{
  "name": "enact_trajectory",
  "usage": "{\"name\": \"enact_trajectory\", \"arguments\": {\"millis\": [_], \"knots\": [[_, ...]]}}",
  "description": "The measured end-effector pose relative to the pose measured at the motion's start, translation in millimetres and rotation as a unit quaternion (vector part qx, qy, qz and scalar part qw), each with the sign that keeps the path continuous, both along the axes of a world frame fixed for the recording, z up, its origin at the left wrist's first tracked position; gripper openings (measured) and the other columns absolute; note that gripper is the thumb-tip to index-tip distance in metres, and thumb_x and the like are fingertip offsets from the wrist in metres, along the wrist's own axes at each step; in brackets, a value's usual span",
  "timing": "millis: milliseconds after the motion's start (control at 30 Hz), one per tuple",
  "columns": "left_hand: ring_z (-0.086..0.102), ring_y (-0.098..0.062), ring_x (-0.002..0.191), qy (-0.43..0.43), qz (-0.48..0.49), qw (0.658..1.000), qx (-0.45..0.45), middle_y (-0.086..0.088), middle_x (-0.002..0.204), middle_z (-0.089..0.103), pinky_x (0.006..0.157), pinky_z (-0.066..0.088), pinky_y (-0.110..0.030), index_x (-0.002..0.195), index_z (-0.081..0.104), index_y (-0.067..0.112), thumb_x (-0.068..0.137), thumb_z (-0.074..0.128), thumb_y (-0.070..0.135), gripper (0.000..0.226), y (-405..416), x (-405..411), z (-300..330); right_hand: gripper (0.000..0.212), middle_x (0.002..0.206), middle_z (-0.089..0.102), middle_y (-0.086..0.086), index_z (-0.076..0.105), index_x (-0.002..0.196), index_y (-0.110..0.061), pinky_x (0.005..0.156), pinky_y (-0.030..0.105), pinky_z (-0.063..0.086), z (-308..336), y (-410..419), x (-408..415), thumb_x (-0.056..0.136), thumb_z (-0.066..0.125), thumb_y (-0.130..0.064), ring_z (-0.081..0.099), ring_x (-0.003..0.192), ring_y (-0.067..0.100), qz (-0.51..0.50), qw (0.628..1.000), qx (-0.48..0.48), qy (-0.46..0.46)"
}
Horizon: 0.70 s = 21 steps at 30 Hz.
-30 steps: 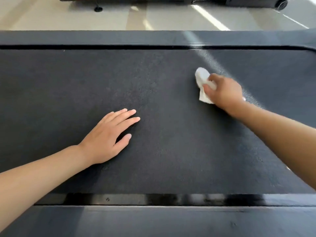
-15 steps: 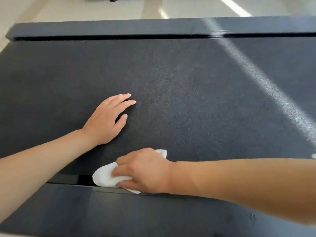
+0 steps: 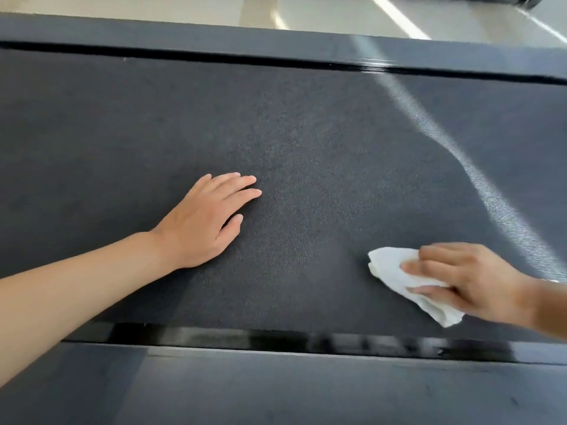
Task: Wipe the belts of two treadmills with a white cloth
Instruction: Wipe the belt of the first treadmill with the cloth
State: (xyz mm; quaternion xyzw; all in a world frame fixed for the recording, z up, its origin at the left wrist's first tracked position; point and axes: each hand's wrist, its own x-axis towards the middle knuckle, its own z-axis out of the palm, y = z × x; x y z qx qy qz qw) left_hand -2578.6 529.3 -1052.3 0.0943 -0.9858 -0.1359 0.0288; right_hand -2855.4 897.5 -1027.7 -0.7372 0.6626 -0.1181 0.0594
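Observation:
A dark textured treadmill belt (image 3: 306,133) fills most of the head view. My left hand (image 3: 205,219) lies flat on the belt left of centre, fingers straight and together. At the lower right, my right hand (image 3: 466,280) holds a crumpled white cloth (image 3: 395,271) against the belt, with fingers laid over it and the thumb tucked under its near side. The cloth sticks out to the left of the fingers and below the palm.
A dark side rail (image 3: 276,391) runs along the near edge, with a glossy black gap (image 3: 276,335) between it and the belt. The far side rail (image 3: 214,41) borders a pale floor (image 3: 184,10). A streak of light (image 3: 445,139) crosses the belt at the right.
My right hand slid the cloth from the far right of the belt to its near edge by my left hand, then right along the near side. My left hand stayed flat on the belt.

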Motion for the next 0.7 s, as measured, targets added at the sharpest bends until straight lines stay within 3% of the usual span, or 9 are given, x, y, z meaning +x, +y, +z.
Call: {"name": "enact_trajectory", "arguments": {"millis": [100,200,333,467,600,700], "knots": [[0.034,-0.024,0.154,0.006,-0.006,1.0,0.001,0.004,0.165,0.039,0.124,0.026,-0.057,0.153,0.05,0.021,0.102,0.035,0.035,0.055,7,-15,1,0.047,0.088,0.054,-0.009,0.057,0.111,-0.024,0.06,0.034,0.046,-4,4,-69,0.1,0.036,-0.064,0.057,0.069,0.03,-0.225,0.97,-0.063,0.059],[0.037,-0.026,0.151,0.009,0.003,1.0,0.004,0.004,0.163,0.042,0.122,0.028,-0.06,0.151,0.052,0.021,0.101,0.036,0.036,0.054,14,-28,1,0.037,0.104,0.068,0.004,0.056,0.113,-0.023,0.072,0.037,0.042,-10,-40,-116,0.1,0.046,-0.056,0.062,0.087,0.036,-0.424,0.902,-0.041,0.068],[0.039,-0.025,0.149,0.014,0.014,1.0,0.01,0.005,0.16,0.044,0.121,0.029,-0.06,0.148,0.053,0.024,0.1,0.038,0.035,0.052,17,-35,1,0.033,0.106,0.067,0.008,0.055,0.116,-0.018,0.072,0.041,0.045,-12,-132,-104,0.101,0.045,-0.046,0.063,0.093,0.037,-0.477,0.877,-0.038,0.049],[0.034,-0.021,0.153,0.011,0.02,1.0,0.018,0.009,0.162,0.042,0.124,0.026,-0.059,0.15,0.051,0.026,0.101,0.036,0.038,0.052,18,-34,1,0.028,0.105,0.065,0.0,0.059,0.111,-0.023,0.074,0.038,0.048,-13,-181,-12,0.101,0.048,-0.048,0.066,0.096,0.03,-0.363,0.932,-0.012,0.025],[0.031,-0.02,0.155,0.011,0.021,0.999,0.022,0.01,0.164,0.04,0.125,0.025,-0.058,0.152,0.051,0.025,0.103,0.036,0.039,0.054,16,-33,2,0.026,0.091,0.058,0.0,0.062,0.103,-0.017,0.063,0.039,0.046,-10,-135,78,0.1,0.055,-0.042,0.059,0.078,0.027,-0.084,0.995,-0.024,-0.045],[0.031,-0.018,0.155,0.021,0.019,0.999,0.024,0.012,0.164,0.039,0.127,0.023,-0.055,0.152,0.05,0.027,0.102,0.037,0.038,0.053,16,-33,0,0.031,0.091,0.053,0.002,0.065,0.105,-0.014,0.064,0.037,0.038,-11,-94,77,0.104,0.05,-0.041,0.049,0.075,0.026,0.097,0.994,0.008,-0.043]]}}
